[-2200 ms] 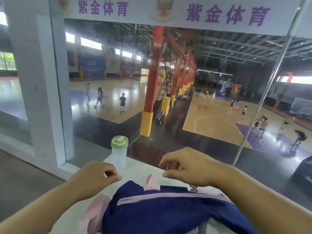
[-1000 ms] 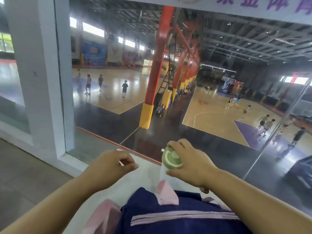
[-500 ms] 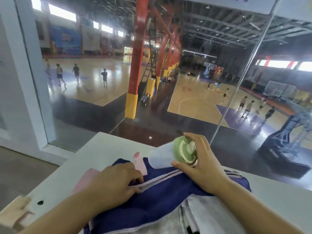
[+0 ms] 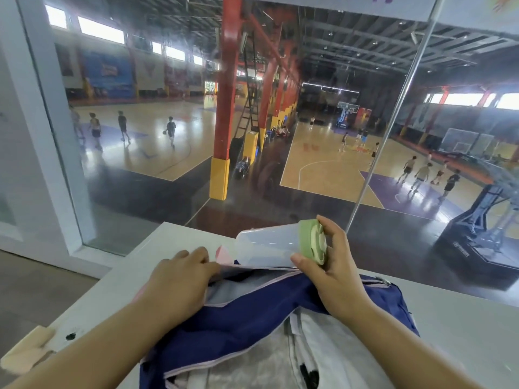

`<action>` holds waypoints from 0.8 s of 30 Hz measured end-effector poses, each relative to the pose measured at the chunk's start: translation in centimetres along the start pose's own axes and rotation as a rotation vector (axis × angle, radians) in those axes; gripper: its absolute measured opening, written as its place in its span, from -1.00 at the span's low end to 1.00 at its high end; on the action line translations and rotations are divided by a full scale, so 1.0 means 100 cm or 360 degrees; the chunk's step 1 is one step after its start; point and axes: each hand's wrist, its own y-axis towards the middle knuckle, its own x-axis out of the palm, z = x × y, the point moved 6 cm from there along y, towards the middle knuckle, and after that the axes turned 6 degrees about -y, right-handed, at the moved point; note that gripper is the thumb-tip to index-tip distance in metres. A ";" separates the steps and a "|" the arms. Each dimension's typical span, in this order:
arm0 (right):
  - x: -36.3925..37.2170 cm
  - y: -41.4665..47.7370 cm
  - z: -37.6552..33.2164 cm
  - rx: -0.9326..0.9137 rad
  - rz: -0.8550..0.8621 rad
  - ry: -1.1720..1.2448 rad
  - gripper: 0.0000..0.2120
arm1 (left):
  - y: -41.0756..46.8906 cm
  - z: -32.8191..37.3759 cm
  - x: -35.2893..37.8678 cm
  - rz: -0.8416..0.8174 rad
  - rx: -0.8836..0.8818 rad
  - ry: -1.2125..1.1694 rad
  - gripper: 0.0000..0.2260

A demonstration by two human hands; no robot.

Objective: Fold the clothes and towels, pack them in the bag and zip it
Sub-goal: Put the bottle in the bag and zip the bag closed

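A navy blue bag (image 4: pixel 252 327) with pale pink zip trim lies unzipped on a white table (image 4: pixel 463 313). Grey and white folded cloth (image 4: pixel 280 360) shows inside its main opening. My right hand (image 4: pixel 328 265) grips a clear bottle (image 4: pixel 266 248) by its green lid; the bottle lies sideways, base pointing left, just above a side pocket opening. My left hand (image 4: pixel 179 279) pinches the pocket's edge and holds it apart.
A glass wall rises right behind the table's far edge, with a basketball hall and players below it. A white window frame (image 4: pixel 56 136) stands at the left. A beige block (image 4: pixel 31 352) sits on the table's near left corner.
My right hand took the bottle from the table, tipped it sideways and brought it down over the bag. My left hand moved onto the bag and pulled the pocket edge apart.
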 end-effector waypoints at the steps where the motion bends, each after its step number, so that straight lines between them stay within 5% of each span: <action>1: 0.002 0.000 -0.002 -0.0028 -0.0028 0.0040 -0.35 | 0.001 -0.007 -0.001 -0.0041 -0.0134 -0.0010 -0.63; 5: 0.010 0.002 -0.020 -0.0197 -0.0200 -0.0032 -0.30 | 0.008 -0.019 -0.003 -0.0206 -0.0308 -0.0185 -0.38; 16: 0.068 0.031 -0.054 -0.0865 -0.0807 -0.0898 -0.34 | 0.033 -0.023 -0.003 -0.0470 -0.0208 -0.0214 -0.14; 24: 0.103 0.012 -0.040 -0.1293 -0.0907 -0.1205 -0.59 | 0.030 -0.019 -0.014 -0.0453 -0.0128 -0.0208 -0.31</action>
